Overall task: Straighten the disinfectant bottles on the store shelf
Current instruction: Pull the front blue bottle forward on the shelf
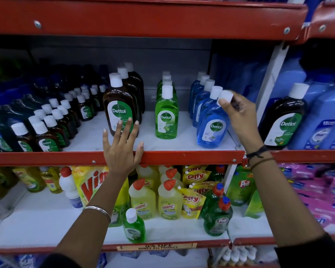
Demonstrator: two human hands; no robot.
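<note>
I am looking at a tall dark brown plastic bottle (120, 107) wearing a green-and-white label and white cap, a translucent green plastic bottle (166, 115) showing a green label, and a translucent blue plastic bottle (211, 124), all standing on the white metal shelf (188, 140) edged in red.

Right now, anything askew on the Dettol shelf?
Yes. The front blue Dettol bottle leans left, out of line with its row; the right hand grips its white cap. A small green Dettol bottle sits stray on the shelf below.
</note>
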